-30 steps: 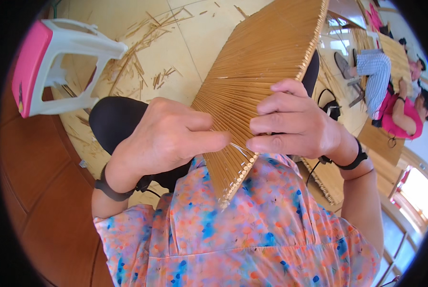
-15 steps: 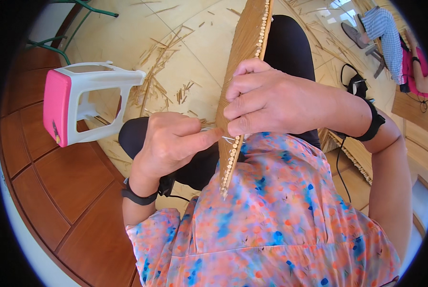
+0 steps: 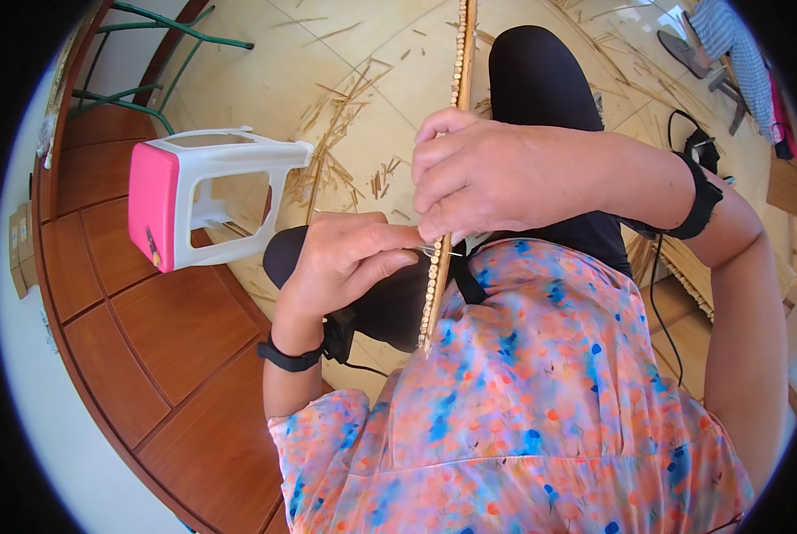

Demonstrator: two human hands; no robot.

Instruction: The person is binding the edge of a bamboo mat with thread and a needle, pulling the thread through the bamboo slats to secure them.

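A flat panel of pale stalks laid side by side [image 3: 431, 298] stands edge-up in front of my lap, its row of round cut ends facing me. My right hand [image 3: 510, 173] grips its upper edge from the right, fingers bent over onto the left face. Beside the panel's left face, my left hand [image 3: 345, 254] is closed in a pinch, thumb and forefinger at the edge just below the right fingers. A thin white thread [image 3: 428, 250] shows at those fingertips and reaches the stalk ends. A fine pointed tip, perhaps a needle, sticks out on the panel's right side.
To the left lies a white stool with a pink seat [image 3: 154, 205], tipped on its side. Broken stalk pieces [image 3: 327, 133] litter the tiled floor. A green metal frame [image 3: 162, 40] stands at the upper left. Another person's leg [image 3: 728, 44] and a second stalk panel [image 3: 683, 267] are at right.
The panel has turned more edge-on, so less of its left face shows. My left hand has come closer to the edge, beneath the right fingers. The whole view has shifted slightly.
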